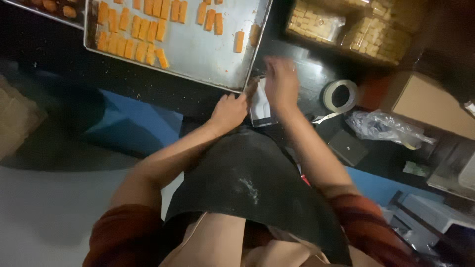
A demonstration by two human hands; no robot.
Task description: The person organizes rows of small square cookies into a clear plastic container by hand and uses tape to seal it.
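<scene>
I look down at my two hands at the near edge of the dark desk (148,86). My left hand (228,110) is closed like a fist beside the near right corner of the metal tray (208,54); I cannot tell if its fingers hold something. My right hand (281,85) is blurred, its fingers spread half open over a small clear packet (260,108), touching its top. The packet lies at the desk edge, between both hands. To do this well, I think the left hand must keep the packet steady while the right works slowly. A tape roll (339,95) lies near the right hand.
</scene>
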